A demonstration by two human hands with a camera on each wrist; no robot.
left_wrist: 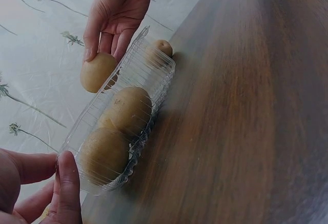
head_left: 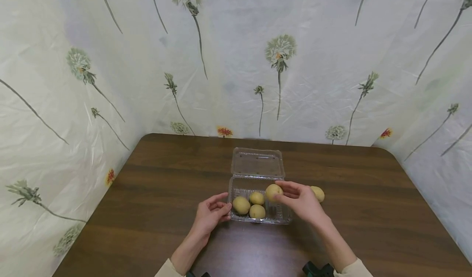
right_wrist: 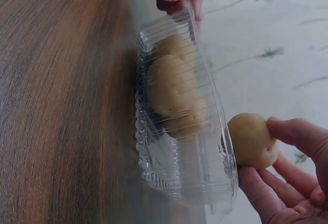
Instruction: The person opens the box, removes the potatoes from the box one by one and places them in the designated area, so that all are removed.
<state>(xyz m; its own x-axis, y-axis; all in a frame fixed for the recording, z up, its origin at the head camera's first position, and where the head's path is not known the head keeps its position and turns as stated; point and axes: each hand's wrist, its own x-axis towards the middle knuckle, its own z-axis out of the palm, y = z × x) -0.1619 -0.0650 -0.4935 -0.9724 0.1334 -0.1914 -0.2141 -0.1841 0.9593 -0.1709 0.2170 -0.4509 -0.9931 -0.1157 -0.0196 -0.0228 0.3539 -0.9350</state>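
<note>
Your right hand [head_left: 303, 202] has fingers curled round a roundish potato [head_left: 273, 192] over the clear box [head_left: 274, 214], long axis running left-right, lid [head_left: 257, 163] flopped away from you; your left hand [head_left: 212, 213] pinches its left rim.

L hand [head_left: 210, 215] & R hand [head_left: 304, 202] both pinching.

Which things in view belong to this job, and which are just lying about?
Part of the job:
clear container, pinched by the left hand
three potatoes inside
held potato, in the right hand
loose potato on the table, probably

Just there:
flowered sheet behind
</note>
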